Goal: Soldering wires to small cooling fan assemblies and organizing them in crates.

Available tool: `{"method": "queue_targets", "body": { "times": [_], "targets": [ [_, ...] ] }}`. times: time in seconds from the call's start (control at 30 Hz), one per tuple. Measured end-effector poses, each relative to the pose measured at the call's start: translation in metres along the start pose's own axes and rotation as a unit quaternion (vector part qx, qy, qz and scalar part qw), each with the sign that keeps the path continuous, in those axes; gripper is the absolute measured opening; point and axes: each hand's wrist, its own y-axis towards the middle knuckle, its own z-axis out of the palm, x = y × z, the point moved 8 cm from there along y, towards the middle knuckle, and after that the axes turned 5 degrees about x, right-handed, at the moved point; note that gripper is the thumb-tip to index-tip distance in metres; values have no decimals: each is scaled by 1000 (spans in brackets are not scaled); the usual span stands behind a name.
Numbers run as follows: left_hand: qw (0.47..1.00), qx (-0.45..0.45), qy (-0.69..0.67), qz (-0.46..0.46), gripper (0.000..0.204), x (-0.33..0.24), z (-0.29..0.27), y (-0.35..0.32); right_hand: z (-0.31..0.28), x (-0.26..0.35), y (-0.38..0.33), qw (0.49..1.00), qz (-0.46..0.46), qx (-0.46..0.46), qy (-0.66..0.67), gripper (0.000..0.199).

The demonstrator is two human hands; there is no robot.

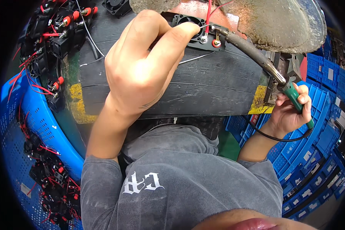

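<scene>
My right hand grips the green handle of a soldering iron. Its metal tip reaches the far side of a small black plate that carries a cooling fan. My left hand is closed in a pinch on a thin solder wire; its short end points at the iron's tip, and the rest trails below the plate. Two screw terminals stand on the plate beside the fan: one with a red wire, the other with a red base. Part of the fan is hidden behind my left fingers.
Several fan units with red terminals lie at the left. Below them a blue perforated basket holds more. A stained metal piece covers the far right of the black bench top. Blue crates stand at the right.
</scene>
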Motion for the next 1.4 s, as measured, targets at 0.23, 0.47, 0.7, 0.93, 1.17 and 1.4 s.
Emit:
{"method": "queue_targets", "body": {
  "times": [0.23, 0.47, 0.7, 0.93, 1.17, 1.4],
  "targets": [
    [1000, -23, -1, 2, 29, 2, -1, -1, -1, 4, -1, 1000, -7, -11, 15, 33],
    [999, -27, -10, -41, 26, 4, -7, 3, -7, 3, -5, 998, -19, -21, 48, 37],
    [1000, -12, -4, 2, 25, 3, -3, 0, -6, 5, -8, 999, -8, -31, 20, 35],
    [1000, 2, -11, -8, 25, 3, 1, -1, -11, 1, -11, 998, -9, -43, 41, 36],
    [1000, -2, -12, -17, 26, 3, 1, 0, -6, 0, -9, 999, 2, -28, 31, 33],
    [1000, 1, -14, -6, 26, 1, 4, -1, -6, -2, -9, 999, 4, -24, 33, 34]
  ]
}}
